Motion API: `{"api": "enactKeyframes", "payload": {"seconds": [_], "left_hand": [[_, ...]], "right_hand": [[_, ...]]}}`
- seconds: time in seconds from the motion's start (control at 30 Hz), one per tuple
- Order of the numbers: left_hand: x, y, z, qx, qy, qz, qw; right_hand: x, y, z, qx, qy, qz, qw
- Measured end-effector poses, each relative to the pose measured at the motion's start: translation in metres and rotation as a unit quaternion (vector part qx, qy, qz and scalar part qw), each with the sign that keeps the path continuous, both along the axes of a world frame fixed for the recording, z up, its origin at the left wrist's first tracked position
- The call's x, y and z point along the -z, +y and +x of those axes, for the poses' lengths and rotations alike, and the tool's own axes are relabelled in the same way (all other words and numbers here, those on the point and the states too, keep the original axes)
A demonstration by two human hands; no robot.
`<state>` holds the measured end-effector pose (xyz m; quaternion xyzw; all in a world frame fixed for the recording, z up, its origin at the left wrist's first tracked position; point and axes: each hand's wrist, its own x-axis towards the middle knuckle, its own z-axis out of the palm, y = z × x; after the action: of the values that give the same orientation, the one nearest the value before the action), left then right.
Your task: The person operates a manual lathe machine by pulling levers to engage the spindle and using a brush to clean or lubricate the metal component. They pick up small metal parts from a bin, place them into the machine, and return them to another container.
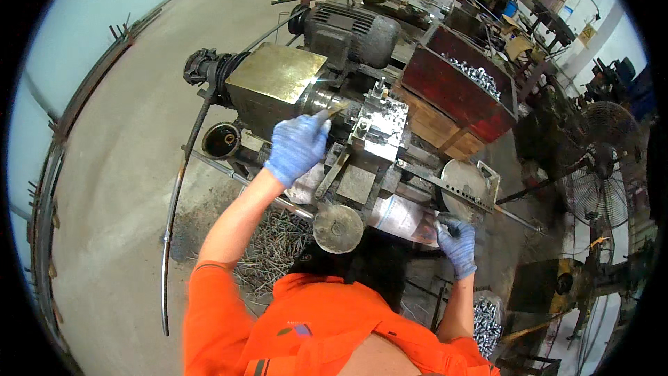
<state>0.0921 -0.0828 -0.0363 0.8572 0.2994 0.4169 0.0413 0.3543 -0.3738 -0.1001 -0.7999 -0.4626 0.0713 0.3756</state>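
Observation:
My left hand [299,146], in a blue knit glove, is closed on a short tool with a flat yellowish-brown tip [338,108] that looks like a brush. Its tip is beside the round metal chuck [318,100] of a lathe, left of the shiny tool post block [379,125]. My right hand [457,244], gloved too, has its fingers curled at the right end of a whitish sheet [403,218] on the machine's near side. What those fingers hold, if anything, is too small to make out.
Behind the lathe stands a ribbed motor [353,31]. A dark red bin [452,87] holds metal parts. A round plate [338,228] sits at the near edge, metal shavings [271,247] cover the floor, and a bag of parts [487,324] and a fan [597,167] stand right.

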Motion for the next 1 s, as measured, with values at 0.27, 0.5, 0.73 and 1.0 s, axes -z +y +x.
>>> {"api": "enactKeyframes", "payload": {"seconds": [0.27, 0.5, 0.73, 1.0], "left_hand": [[0.043, -0.004, 0.031, -0.005, 0.04, -0.044, 0.998], [0.021, -0.007, -0.014, -0.021, 0.009, 0.001, 1.0], [-0.013, 0.049, -0.049, -0.115, -0.032, 0.079, 0.99], [-0.021, 0.04, -0.074, -0.11, -0.088, -0.233, 0.962]], "right_hand": [[-0.005, -0.02, 0.001, 0.034, 0.034, 0.007, 0.999], [0.009, -0.032, 0.011, 0.037, 0.031, 0.017, 0.999], [0.006, -0.048, 0.012, 0.058, -0.002, 0.024, 0.998], [0.001, -0.092, 0.012, 0.144, -0.02, -0.033, 0.989]]}}
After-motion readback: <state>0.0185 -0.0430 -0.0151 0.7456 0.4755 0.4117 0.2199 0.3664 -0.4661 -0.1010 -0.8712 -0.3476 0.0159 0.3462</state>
